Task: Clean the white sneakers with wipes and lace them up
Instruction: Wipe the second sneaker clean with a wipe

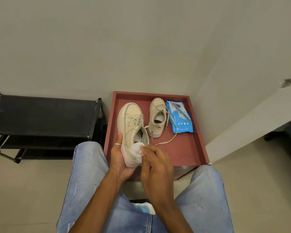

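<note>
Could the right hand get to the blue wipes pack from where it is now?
Probably yes. The wipes pack lies uncovered in the red tray, ahead of the right hand. That hand presses a wipe on the held sneaker, so it is occupied.

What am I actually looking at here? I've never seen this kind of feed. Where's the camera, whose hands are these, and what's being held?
There is no machine: a person works with bare hands, and the single camera sits on their head, looking down past their knees in jeans. The left hand grips one sneaker by its heel end, lifted over a red tray. The right hand presses a white wipe against that shoe's heel area. On the tray lie the second sneaker, its laces loose and trailing, and beside it a blue wipes pack. A black shoe rack stands to the left. Something white and blue lies on the lap; I cannot tell what.
</note>
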Available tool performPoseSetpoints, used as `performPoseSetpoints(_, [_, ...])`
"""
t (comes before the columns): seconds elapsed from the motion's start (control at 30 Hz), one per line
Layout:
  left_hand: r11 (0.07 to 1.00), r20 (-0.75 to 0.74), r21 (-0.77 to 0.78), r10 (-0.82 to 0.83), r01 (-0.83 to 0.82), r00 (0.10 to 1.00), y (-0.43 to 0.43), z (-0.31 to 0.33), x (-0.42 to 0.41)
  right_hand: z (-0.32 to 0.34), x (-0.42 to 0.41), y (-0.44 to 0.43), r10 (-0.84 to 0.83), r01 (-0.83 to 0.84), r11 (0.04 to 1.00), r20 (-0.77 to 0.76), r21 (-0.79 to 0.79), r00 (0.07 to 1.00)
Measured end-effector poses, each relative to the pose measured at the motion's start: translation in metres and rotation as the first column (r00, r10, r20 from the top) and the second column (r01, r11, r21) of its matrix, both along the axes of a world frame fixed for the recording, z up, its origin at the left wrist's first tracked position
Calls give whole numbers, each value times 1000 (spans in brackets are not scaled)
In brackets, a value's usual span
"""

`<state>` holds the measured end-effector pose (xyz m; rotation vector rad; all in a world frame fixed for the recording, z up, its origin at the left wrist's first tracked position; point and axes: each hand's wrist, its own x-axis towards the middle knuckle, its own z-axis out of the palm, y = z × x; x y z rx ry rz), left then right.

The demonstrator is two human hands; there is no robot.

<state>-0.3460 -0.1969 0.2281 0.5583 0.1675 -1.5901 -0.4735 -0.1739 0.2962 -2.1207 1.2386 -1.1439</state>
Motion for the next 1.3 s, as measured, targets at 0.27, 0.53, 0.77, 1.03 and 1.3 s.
performPoseSetpoints(0.27, [986,55,6,166,-166,985,3,10,-3,27,42,-9,-49,12,993,-329,-115,943])
performPoseSetpoints(0.53, [991,148,-36,129,-126,980,1,-6,2,36,60,-45,-159,186,982,-410,27,898])
performPoseSetpoints(0.77, [997,66,-11,77,-77,995,5,8,-2,36,43,-7,-63,64,998,-298,-8,952])
performPoseSetpoints(1.03, [995,183,-92,-21,39,983,2,17,17,20,4,-9,96,-100,995,-197,-12,976])
performPoseSetpoints(1.3, [993,186,-28,-106,114,977,-7,26,8,31,7,-23,33,-60,994,-260,-95,965])
